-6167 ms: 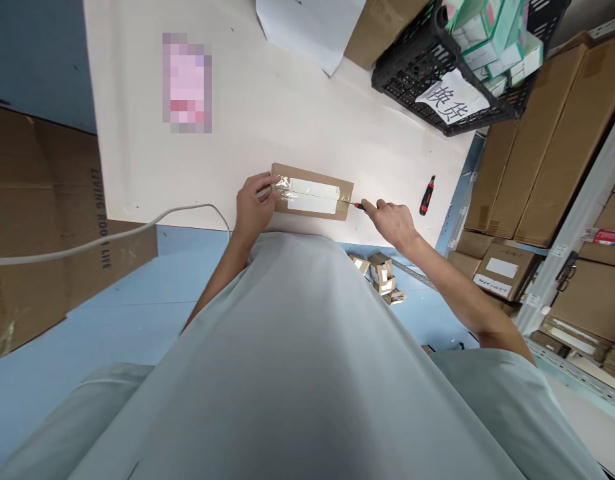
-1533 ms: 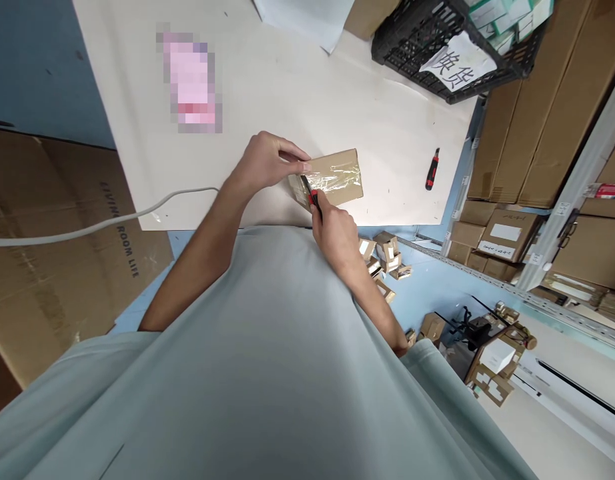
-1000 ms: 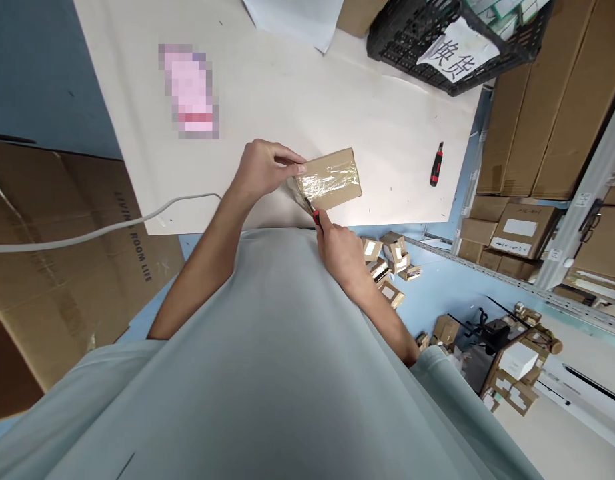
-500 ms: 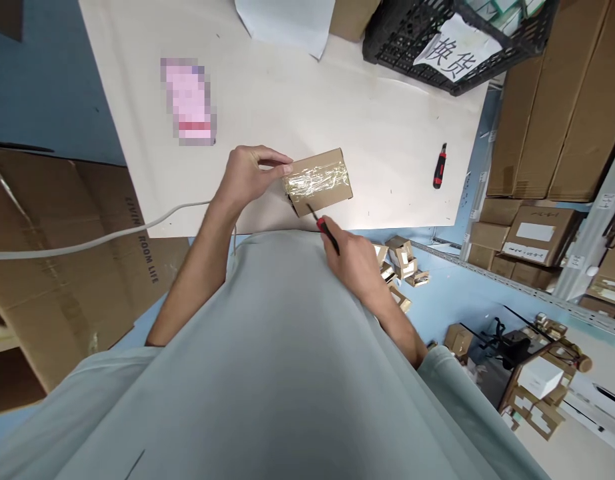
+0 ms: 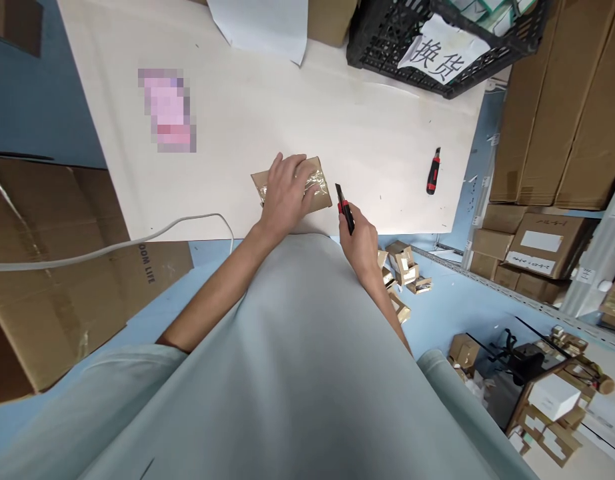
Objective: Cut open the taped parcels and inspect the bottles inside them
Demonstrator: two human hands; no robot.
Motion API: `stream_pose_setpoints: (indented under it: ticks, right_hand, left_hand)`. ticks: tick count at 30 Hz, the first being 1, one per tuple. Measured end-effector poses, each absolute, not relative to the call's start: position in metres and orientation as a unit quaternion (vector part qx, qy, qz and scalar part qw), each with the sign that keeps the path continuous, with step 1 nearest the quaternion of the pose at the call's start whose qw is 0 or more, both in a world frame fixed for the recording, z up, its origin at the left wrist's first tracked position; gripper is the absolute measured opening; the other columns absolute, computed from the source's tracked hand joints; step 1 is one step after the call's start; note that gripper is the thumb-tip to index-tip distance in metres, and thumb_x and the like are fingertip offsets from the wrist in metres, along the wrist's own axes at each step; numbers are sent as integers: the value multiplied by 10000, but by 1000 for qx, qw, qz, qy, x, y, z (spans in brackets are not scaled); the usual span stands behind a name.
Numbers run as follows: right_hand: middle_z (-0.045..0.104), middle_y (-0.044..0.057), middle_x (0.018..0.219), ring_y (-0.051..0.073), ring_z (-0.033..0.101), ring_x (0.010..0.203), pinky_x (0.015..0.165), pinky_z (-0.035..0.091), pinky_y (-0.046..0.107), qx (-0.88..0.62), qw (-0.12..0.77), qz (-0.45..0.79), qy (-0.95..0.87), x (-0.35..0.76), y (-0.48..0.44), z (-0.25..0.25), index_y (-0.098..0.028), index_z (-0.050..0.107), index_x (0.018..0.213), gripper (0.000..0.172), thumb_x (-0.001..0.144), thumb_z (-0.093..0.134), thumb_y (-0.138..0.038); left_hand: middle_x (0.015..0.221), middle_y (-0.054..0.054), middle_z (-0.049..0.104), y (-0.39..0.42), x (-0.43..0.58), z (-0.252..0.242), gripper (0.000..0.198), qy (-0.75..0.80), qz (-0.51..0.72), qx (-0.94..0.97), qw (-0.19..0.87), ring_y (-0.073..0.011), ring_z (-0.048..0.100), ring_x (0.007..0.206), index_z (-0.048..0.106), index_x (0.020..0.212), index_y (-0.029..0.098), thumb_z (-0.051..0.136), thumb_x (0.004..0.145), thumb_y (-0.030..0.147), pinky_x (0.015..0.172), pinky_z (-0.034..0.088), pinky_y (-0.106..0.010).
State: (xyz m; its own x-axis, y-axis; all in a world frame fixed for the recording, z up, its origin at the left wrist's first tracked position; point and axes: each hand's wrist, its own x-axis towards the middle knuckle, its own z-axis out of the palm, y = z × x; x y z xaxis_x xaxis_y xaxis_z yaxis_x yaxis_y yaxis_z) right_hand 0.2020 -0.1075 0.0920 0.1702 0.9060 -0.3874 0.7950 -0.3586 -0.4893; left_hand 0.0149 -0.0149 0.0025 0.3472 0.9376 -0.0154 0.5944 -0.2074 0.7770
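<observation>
A small brown cardboard box [image 5: 321,194] with shiny clear tape across its top lies near the table's front edge. My left hand [image 5: 285,197] is laid over it and grips it from above, hiding its middle. To the right of the box, my right hand [image 5: 359,247] is wrapped round a red and black box cutter [image 5: 344,209]. The cutter's dark blade points up and away from me, a short gap from the box's right end.
A second box cutter [image 5: 433,171] lies at the table's right. Behind stand a black crate [image 5: 387,63] with a paper sign and a white sheet [image 5: 262,27]. A blurred pink item [image 5: 167,110] lies left, and a white cable [image 5: 102,250] crosses the front left edge.
My left hand has gone from pinching the box's left corner to lying over its top. The box has shifted left, and the cutter has come away from its near edge to the right.
</observation>
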Motion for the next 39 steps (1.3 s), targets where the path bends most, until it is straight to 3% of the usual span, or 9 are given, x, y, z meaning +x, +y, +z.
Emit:
stream_pose_setpoints:
  ticks: [3, 10, 14, 18, 23, 33, 39]
  right_hand:
    - [839, 108, 1272, 315, 799, 1153, 1047, 633, 447, -751, 95, 336, -560, 207, -106, 86, -250, 670, 1492, 417, 1189, 420, -393]
    - [793, 145, 1411, 351, 778, 1245, 1077, 647, 520, -715, 90, 337, -606, 202, -84, 85, -233, 527, 1699, 567, 1163, 378, -343]
    - [782, 141, 1422, 364, 777, 1239, 1057, 658, 553, -703, 42, 335, -626, 193, -70, 88, -260, 433, 1771, 610, 1175, 333, -341]
    - [779, 157, 1410, 375, 777, 1210, 1045, 651, 551, -712, -33, 315, -627, 182, -64, 92, -249, 378, 1806, 631, 1186, 305, -344]
    - [784, 173, 1369, 391, 770, 1211, 1057, 631, 563, -744, -69, 287, -599, 165, -65, 98, -225, 365, 1809, 638, 1187, 267, -333]
    - [802, 219, 1160, 435, 774, 1211, 1084, 587, 621, -776, -61, 278, -563, 136, -55, 95, -165, 378, 1774, 621, 1199, 329, -395]
    - [820, 233, 1151, 418, 799, 1132, 1047, 596, 582, -798, -155, 251, -526, 133, -69, 116, -175, 521, 1687, 531, 1204, 404, -361]
  left_hand:
    - [1652, -134, 634, -13, 15, -3, 457, 511, 240, 750, 345, -385, 547, 1609, 648, 1511, 327, 531, 1151, 582, 1447, 238, -703]
    - [1643, -115, 656, -12, 8, -9, 523, 513, 257, 750, 328, -355, 578, 1580, 668, 1500, 331, 472, 1159, 677, 1442, 263, -701]
    - [1657, -55, 652, -11, 6, -10, 500, 518, 253, 742, 343, -296, 586, 1559, 672, 1470, 382, 445, 1161, 702, 1464, 242, -669]
    - [1702, -82, 620, -10, 5, -11, 523, 513, 251, 735, 366, -308, 542, 1604, 675, 1439, 326, 430, 1160, 694, 1467, 206, -689]
    - [1705, -30, 620, -11, 7, -9, 564, 506, 259, 714, 409, -311, 440, 1686, 678, 1418, 340, 380, 1148, 735, 1481, 168, -698]
    - [1635, -111, 664, -11, 12, -11, 460, 487, 318, 694, 424, -391, 565, 1603, 687, 1484, 351, 535, 1133, 607, 1454, 216, -729]
    - [1617, -125, 679, -13, 12, -13, 417, 478, 319, 708, 410, -367, 592, 1580, 710, 1437, 328, 506, 1143, 541, 1455, 208, -720]
